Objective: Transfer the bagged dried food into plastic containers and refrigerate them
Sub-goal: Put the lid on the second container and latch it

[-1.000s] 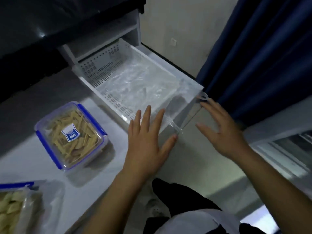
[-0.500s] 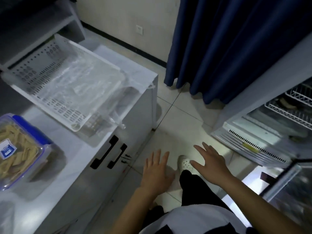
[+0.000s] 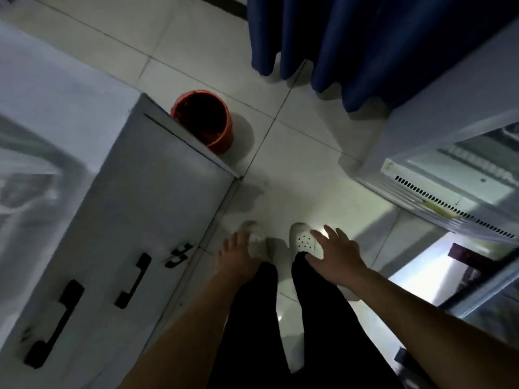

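Both hands hung spread and empty, the left hand [image 3: 238, 256] and right hand [image 3: 337, 256] above white shoes. No container showed beside the open refrigerator [image 3: 449, 197]. I reckoned a filled clip-lid box would be light, rigid, best gripped by its sides.

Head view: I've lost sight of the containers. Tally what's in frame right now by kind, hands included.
Hands: 2, left hand and right hand, both empty with fingers spread
White shoes: 2
Black cabinet handles: 2
Red bucket: 1
Blue curtain: 1
Food containers: 0
Total: 8
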Demonstrator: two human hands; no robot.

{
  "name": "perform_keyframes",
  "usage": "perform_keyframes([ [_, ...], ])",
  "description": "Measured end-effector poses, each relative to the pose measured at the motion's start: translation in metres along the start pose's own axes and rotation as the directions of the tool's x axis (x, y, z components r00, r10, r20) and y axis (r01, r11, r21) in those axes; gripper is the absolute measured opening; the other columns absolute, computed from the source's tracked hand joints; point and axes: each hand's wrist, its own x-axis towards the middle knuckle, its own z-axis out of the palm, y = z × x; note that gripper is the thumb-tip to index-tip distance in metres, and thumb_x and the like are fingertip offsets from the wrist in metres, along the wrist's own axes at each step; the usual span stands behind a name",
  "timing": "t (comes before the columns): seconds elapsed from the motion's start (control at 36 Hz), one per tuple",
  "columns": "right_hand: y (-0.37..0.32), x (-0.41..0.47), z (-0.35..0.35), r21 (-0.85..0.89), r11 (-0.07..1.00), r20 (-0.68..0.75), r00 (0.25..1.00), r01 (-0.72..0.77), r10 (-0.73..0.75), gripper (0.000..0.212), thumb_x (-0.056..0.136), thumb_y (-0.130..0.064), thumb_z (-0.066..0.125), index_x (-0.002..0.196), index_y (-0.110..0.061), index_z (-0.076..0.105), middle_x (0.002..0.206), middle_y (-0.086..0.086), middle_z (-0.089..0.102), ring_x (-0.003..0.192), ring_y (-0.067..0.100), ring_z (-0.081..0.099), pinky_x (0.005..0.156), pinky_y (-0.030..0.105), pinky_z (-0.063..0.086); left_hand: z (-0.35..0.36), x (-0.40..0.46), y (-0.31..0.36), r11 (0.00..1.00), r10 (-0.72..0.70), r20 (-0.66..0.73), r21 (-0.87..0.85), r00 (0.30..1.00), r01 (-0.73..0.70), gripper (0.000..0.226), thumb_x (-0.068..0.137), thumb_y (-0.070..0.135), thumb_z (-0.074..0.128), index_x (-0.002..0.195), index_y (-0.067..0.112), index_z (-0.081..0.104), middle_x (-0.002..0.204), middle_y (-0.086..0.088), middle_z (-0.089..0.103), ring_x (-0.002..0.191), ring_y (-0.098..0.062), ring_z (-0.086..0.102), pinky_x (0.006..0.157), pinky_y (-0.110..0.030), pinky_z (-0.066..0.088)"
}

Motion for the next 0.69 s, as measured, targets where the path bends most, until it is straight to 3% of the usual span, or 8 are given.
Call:
perform_keyframes([
  [0.06, 0.007, 0.038, 0.008, -0.001, 1.0, 0.013, 1.0, 0.005, -0.005, 0.069, 0.094, -0.056, 0.047, 0.154, -0.035, 0.021, 0.165, 0.003, 0.01, 0.151, 0.029, 0.008, 0.117, 0.048, 0.017, 0.008, 0.046, 0.003, 0.999, -0.015, 0.033, -0.031, 0.999, 0.016, 0.077, 0.091, 0.041, 0.057, 0.156, 0.022, 0.021, 0.163, -0.009, 0.02, 0.149, -0.035, 0.02, 0.12, -0.048, 0.022],
  [0.14, 0.018, 0.097, 0.027, 0.012, 1.0, 0.009, 1.0, -0.003, 0.003, 0.066, 0.093, -0.053, 0.05, 0.152, -0.033, 0.026, 0.165, 0.004, 0.013, 0.151, 0.028, 0.009, 0.117, 0.047, 0.015, 0.029, 0.122, 0.003, 0.994, 0.036, 0.015, -0.107, 0.999, -0.034, 0.074, 0.088, 0.041, 0.061, 0.152, 0.013, 0.035, 0.155, -0.017, 0.036, 0.141, -0.037, 0.036, 0.114, -0.044, 0.034],
  [0.25, 0.039, 0.181, 0.065, 0.063, 0.997, -0.024, 0.998, -0.049, 0.05, 0.066, 0.093, -0.049, 0.052, 0.151, -0.034, 0.025, 0.164, 0.004, 0.015, 0.15, 0.028, 0.013, 0.116, 0.046, 0.019, 0.057, 0.238, 0.001, 0.995, 0.051, 0.044, -0.091, 0.998, -0.047, 0.073, 0.095, 0.032, 0.061, 0.156, 0.016, 0.024, 0.16, -0.012, 0.028, 0.145, -0.029, 0.03, 0.116, -0.035, 0.024],
  [0.33, 0.059, 0.249, 0.096, 0.11, 0.992, -0.018, 0.998, -0.057, 0.06, 0.072, 0.091, -0.048, 0.057, 0.153, -0.034, 0.023, 0.164, 0.005, 0.016, 0.15, 0.027, 0.015, 0.115, 0.046, 0.021, 0.08, 0.326, -0.004, 0.998, -0.002, 0.012, -0.071, 1.0, 0.002, 0.075, 0.094, 0.033, 0.061, 0.156, 0.018, 0.022, 0.159, -0.012, 0.028, 0.143, -0.031, 0.031, 0.114, -0.039, 0.03],
  [0.44, 0.082, 0.324, 0.136, 0.133, 0.987, -0.036, 0.995, -0.089, 0.095, 0.077, 0.09, -0.051, 0.059, 0.154, -0.035, 0.019, 0.165, 0.005, 0.014, 0.15, 0.027, 0.014, 0.115, 0.046, 0.021, 0.104, 0.422, -0.006, 0.983, -0.092, -0.007, -0.161, 0.996, 0.09, 0.07, 0.09, 0.028, 0.067, 0.15, 0.015, 0.034, 0.149, -0.015, 0.038, 0.135, -0.034, 0.041, 0.108, -0.041, 0.037],
  [0.58, 0.101, 0.387, 0.174, 0.148, 0.987, -0.002, 0.998, -0.067, 0.068, 0.077, 0.092, -0.053, 0.054, 0.155, -0.036, 0.014, 0.166, 0.001, 0.006, 0.152, 0.025, 0.004, 0.118, 0.047, 0.014, 0.137, 0.528, -0.009, 0.982, -0.068, -0.08, -0.181, 0.994, 0.053, 0.081, 0.083, 0.026, 0.074, 0.152, 0.014, 0.031, 0.149, -0.017, 0.039, 0.137, -0.035, 0.041, 0.11, -0.043, 0.04],
  [0.69, 0.11, 0.416, 0.19, 0.204, 0.979, 0.05, 0.999, -0.011, 0.001, 0.077, 0.092, -0.054, 0.053, 0.156, -0.035, 0.014, 0.166, 0.0, 0.003, 0.153, 0.021, 0.003, 0.12, 0.043, 0.012, 0.161, 0.586, -0.003, 0.988, -0.048, -0.186, -0.155, 0.981, 0.019, 0.071, 0.086, 0.026, 0.071, 0.147, 0.016, 0.036, 0.144, -0.016, 0.039, 0.13, -0.035, 0.044, 0.103, -0.041, 0.043],
])
